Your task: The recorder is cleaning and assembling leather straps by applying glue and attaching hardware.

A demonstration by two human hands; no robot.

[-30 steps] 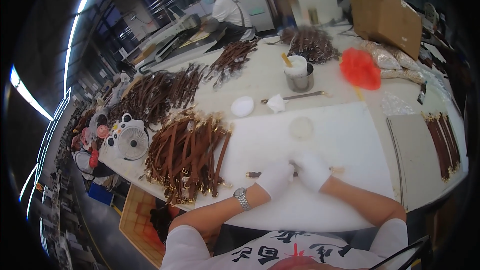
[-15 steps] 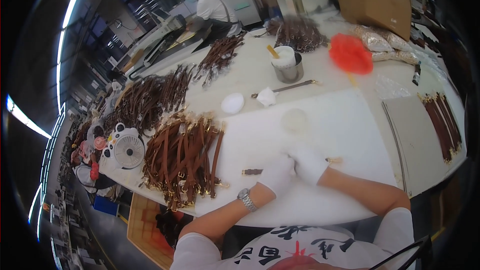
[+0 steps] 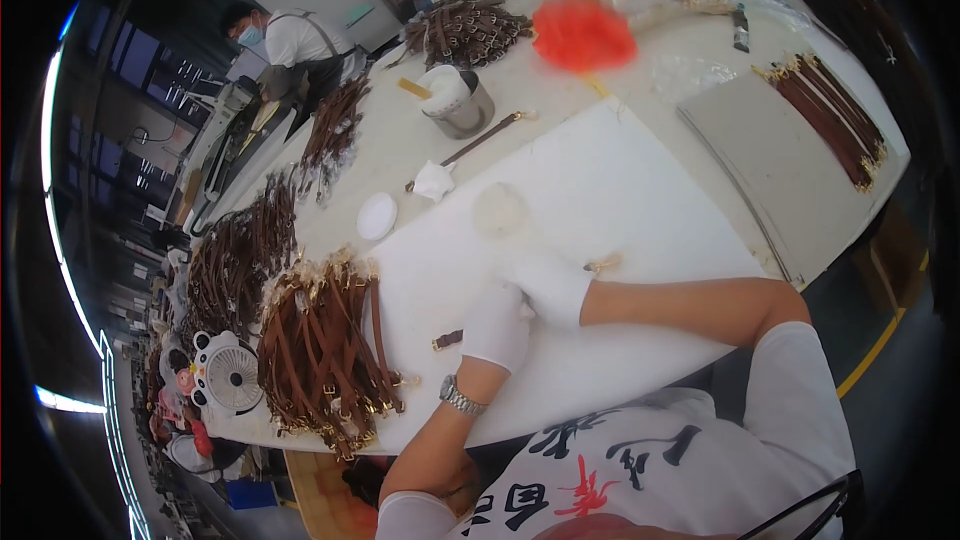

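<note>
Both my hands wear white gloves and meet over the white work surface near the table's front edge. A brown leather strap [image 3: 448, 340] runs beneath them, most of its length hidden. Its dark end sticks out left of my left hand [image 3: 497, 325], which is closed around it. My right hand [image 3: 555, 290] is closed over the strap too, pressed against the left. Past the right hand shows gold-coloured hardware [image 3: 602, 265]. Left of my hands lies a big heap of brown straps with gold buckles [image 3: 325, 350].
Beyond my hands are a round white lid [image 3: 377, 216], a crumpled white cloth [image 3: 434, 180], another strap [image 3: 480, 150] and a metal pot [image 3: 465, 110] holding a white tub. A small fan [image 3: 232, 378] stands left. Straps lie on a grey board [image 3: 740, 160] at right. A co-worker [image 3: 300, 50] is at the back.
My view has swung and tilted, so the table's things sit further left and higher. Both hands stay together on the strap, with little visible change in their grip.
</note>
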